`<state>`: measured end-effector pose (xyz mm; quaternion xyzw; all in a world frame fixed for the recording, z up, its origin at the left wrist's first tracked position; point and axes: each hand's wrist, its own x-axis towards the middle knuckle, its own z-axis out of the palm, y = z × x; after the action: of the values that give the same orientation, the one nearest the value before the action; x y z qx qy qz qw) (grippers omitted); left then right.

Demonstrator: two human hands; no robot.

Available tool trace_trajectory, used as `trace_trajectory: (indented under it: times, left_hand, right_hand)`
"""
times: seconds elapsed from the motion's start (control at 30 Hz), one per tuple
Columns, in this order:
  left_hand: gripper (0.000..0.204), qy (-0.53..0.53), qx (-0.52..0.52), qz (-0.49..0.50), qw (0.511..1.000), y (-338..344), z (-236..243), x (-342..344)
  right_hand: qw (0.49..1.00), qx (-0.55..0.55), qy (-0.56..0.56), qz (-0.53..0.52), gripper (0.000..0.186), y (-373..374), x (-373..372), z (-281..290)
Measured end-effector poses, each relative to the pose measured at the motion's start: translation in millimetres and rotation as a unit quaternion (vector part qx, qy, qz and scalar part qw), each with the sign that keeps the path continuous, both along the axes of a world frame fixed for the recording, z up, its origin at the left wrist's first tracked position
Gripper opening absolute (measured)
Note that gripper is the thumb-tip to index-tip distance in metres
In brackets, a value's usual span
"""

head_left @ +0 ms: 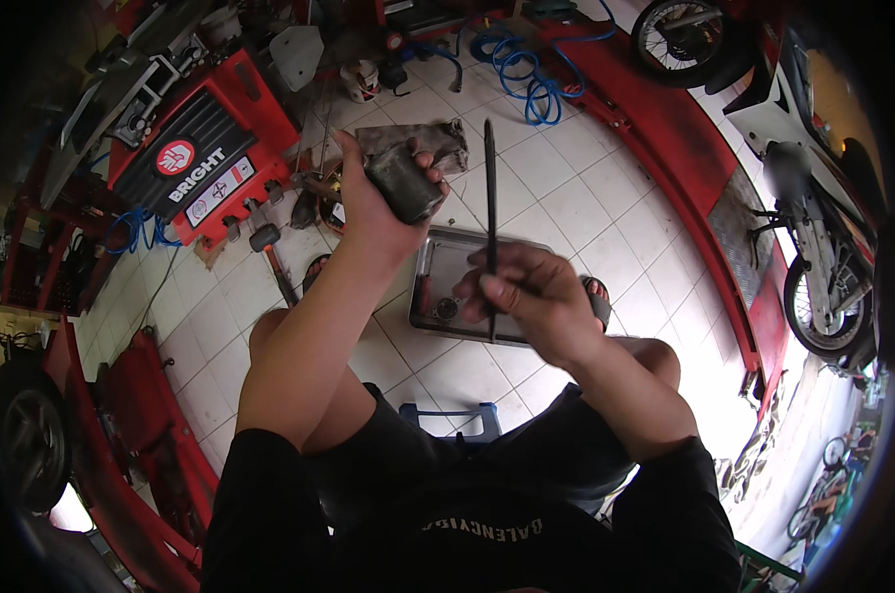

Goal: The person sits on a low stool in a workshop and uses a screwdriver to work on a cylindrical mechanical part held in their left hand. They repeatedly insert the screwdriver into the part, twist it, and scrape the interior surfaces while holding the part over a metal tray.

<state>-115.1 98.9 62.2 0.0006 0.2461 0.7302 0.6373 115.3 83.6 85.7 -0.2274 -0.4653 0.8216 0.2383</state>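
Observation:
My left hand (368,201), raised over the floor, is closed round a dark grey, blocky part (405,184) with worn faces; its exact kind does not show. The fingertips curl over its far side. To the right, my right hand (526,296) pinches a long, thin, dark metal rod (491,188) between thumb and fingers. The rod stands nearly upright in the picture, its narrow tip apart from the grey part. Beneath the right hand lies a metal tray (420,296), partly hidden by it. In the tray are a red-handled tool (425,296) and a small round metal part (446,308).
A dirty grey cloth (445,138) lies on the tiles beyond my left hand. A hammer (267,240) and a red machine (210,158) are at left. Blue hose (531,74) coils at the back. A red ramp (665,158) and a motorcycle (805,227) stand at right.

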Motion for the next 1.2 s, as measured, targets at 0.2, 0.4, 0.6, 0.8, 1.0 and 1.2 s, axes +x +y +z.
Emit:
trace_trajectory:
  times: [0.2, 0.4, 0.6, 0.8, 1.0, 1.2]
  left_hand:
    - [0.085, 0.023, -0.039, -0.006, 0.999, -4, 8, 6]
    - [0.085, 0.028, -0.036, -0.016, 0.999, -3, -1, 3]
    - [0.083, 0.031, -0.045, -0.015, 0.998, -5, 4, 10]
    - [0.085, 0.045, -0.041, -0.028, 0.998, -5, -4, 8]
    - [0.084, 0.034, -0.045, -0.039, 0.998, -7, -4, 7]
    - [0.078, 0.033, -0.046, -0.028, 0.998, -2, -4, 14]
  right_hand:
    - [0.989, -0.05, -0.121, 0.075, 0.03, -16, -9, -4]
    - [0.988, -0.054, -0.129, 0.059, 0.034, -14, -8, -1]
    - [0.988, -0.045, -0.134, 0.06, 0.031, -5, -7, -3]
    - [0.989, -0.02, -0.134, 0.051, 0.032, -5, -8, -1]
    - [0.992, -0.019, -0.115, 0.058, 0.031, -9, -10, -6]
    - [0.99, -0.037, -0.124, 0.05, 0.032, -6, -5, -6]
